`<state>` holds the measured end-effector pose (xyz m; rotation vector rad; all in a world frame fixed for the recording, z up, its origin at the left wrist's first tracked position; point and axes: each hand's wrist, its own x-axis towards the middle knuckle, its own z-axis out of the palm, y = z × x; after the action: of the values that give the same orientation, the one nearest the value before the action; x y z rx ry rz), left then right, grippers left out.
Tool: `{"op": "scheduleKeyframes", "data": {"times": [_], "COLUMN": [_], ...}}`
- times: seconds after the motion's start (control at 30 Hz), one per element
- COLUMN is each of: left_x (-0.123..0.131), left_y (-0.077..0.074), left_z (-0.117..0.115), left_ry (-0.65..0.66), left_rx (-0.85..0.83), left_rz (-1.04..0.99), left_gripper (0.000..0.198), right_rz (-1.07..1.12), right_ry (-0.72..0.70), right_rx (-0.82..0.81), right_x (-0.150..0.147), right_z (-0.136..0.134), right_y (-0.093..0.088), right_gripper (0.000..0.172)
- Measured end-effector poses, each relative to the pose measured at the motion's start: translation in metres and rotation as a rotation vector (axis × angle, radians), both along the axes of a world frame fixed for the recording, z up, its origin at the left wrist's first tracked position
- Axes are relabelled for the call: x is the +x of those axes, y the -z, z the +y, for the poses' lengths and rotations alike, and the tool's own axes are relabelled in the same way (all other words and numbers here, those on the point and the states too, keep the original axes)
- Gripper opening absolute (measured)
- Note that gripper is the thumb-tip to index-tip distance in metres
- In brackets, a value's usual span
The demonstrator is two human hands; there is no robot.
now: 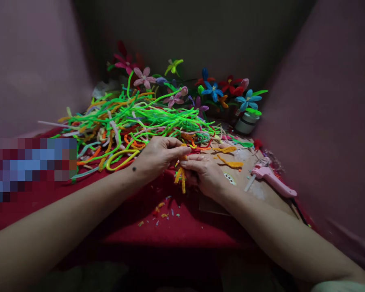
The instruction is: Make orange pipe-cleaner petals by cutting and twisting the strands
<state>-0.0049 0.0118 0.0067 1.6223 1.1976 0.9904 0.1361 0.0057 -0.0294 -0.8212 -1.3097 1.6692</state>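
My left hand [158, 156] and my right hand [202, 170] meet over a red cloth-covered table [176, 227]. Both pinch short orange pipe cleaner pieces [180, 176] that hang down between the fingertips. Just behind the hands lies a big tangled heap of pipe cleaners [140, 119], mostly green with orange, white and pink ones. A yellow loop [121, 157] lies beside my left wrist.
Finished pipe-cleaner flowers [213, 91] in pink, blue, red and green stand at the back. A pink glue gun [273, 180] lies at the right on a brown board [255, 190]. A white jar [245, 123] sits behind it. Small cut scraps [164, 213] dot the cloth.
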Motion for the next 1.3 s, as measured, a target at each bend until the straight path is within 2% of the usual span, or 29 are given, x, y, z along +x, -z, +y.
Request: {"op": "scheduleKeyframes", "data": {"times": [0.07,0.1,0.13,0.27,0.3,0.33,0.47,0.6,0.77,0.87,1.0,1.13,1.23,1.3], "left_x": [-0.003,-0.004,-0.005,-0.003,-0.003,-0.003,-0.007,-0.013,-0.014,-0.012,-0.011,-0.012,-0.014,-0.017], "left_y": [-0.001,0.0,0.002,0.014,0.015,0.014,0.004,0.0,0.005,0.007,0.008,0.01,0.011,0.012], "left_z": [0.002,0.003,0.003,0.001,0.001,0.0,0.003,0.008,0.005,0.003,0.003,0.006,0.009,0.009], "left_ry": [0.061,0.07,0.063,-0.058,-0.068,-0.065,-0.078,-0.115,0.067,0.102,0.097,0.119,0.166,0.146], "left_rx": [-0.083,-0.053,0.026,0.549,0.608,0.597,0.261,0.138,-0.178,-0.264,-0.237,-0.12,0.089,0.345], "left_rz": [-0.004,0.021,0.062,0.244,0.262,0.254,0.035,-0.148,-0.11,-0.062,-0.026,0.067,0.206,0.396], "left_gripper": [0.02,0.018,0.016,0.013,0.013,0.012,0.016,0.025,0.023,0.024,0.022,0.019,0.014,0.015], "right_rz": [-0.017,-0.023,-0.025,-0.013,-0.011,-0.011,-0.027,0.04,0.123,0.13,0.146,0.05,-0.021,-0.041], "right_ry": [0.007,0.002,-0.005,-0.033,-0.033,-0.031,-0.039,0.012,0.117,0.129,0.144,0.142,0.155,0.168], "right_rx": [-0.012,-0.026,-0.046,-0.08,-0.078,-0.072,-0.046,-0.026,-0.051,-0.063,-0.066,-0.036,-0.023,-0.027], "right_x": [0.0,-0.001,-0.001,-0.002,-0.002,-0.002,0.0,0.0,0.002,0.004,0.006,0.007,0.006,0.004], "right_z": [0.0,0.0,0.001,0.001,0.0,0.0,0.002,0.006,0.011,0.014,0.016,0.017,0.015,0.013], "right_y": [0.0,0.0,0.001,0.003,0.003,0.003,0.001,0.0,0.0,0.002,0.003,0.001,-0.001,-0.004], "right_gripper": [0.022,0.022,0.022,0.014,0.013,0.015,0.022,0.012,0.015,0.019,0.018,0.02,0.027,0.029]}}
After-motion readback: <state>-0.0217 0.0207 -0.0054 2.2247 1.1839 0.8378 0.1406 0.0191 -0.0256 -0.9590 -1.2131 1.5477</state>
